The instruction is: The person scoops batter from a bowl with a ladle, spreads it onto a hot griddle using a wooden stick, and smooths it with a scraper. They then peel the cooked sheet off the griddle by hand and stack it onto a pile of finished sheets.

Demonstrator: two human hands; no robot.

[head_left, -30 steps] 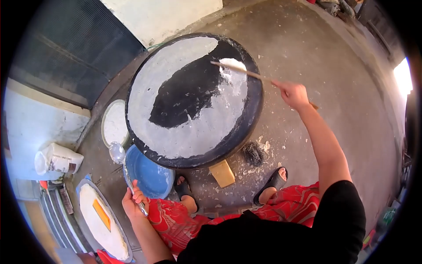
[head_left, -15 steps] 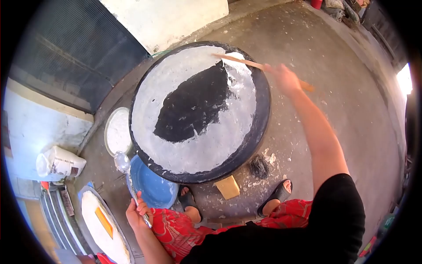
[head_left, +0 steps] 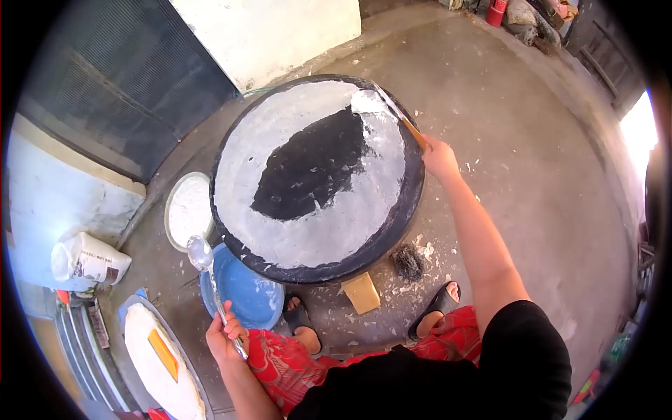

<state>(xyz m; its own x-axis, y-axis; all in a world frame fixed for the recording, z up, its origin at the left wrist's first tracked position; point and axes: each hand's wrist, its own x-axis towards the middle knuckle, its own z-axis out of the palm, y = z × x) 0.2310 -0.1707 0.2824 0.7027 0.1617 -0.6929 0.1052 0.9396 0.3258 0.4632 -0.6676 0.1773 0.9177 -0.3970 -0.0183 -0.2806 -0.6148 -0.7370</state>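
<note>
Before me stands a large round black griddle [head_left: 308,168], its top coated with a thin white batter [head_left: 308,241] except for a dark patch in the middle. My right hand [head_left: 441,158] is closed around the handle of a wooden spatula [head_left: 411,129] at the griddle's far right edge. Beside the blade lies a thicker white lump of batter [head_left: 369,103]. My left hand [head_left: 227,333] grips a metal ladle [head_left: 201,253] by its handle; the ladle's bowl points up, over the rim of a blue basin [head_left: 245,294].
A tub of white batter [head_left: 189,210] stands left of the griddle. At lower left, a stack of white sheets [head_left: 150,357] carries an orange scraper [head_left: 163,355]. A yellow block [head_left: 361,294] and a dark scrubbing pad [head_left: 408,262] lie near my feet. A white sack [head_left: 98,259] sits by the wall.
My right hand has moved down and slightly left. The spatula has swung from lying nearly crosswise to a steeper slant along the griddle's right edge. My left hand still holds the ladle.
</note>
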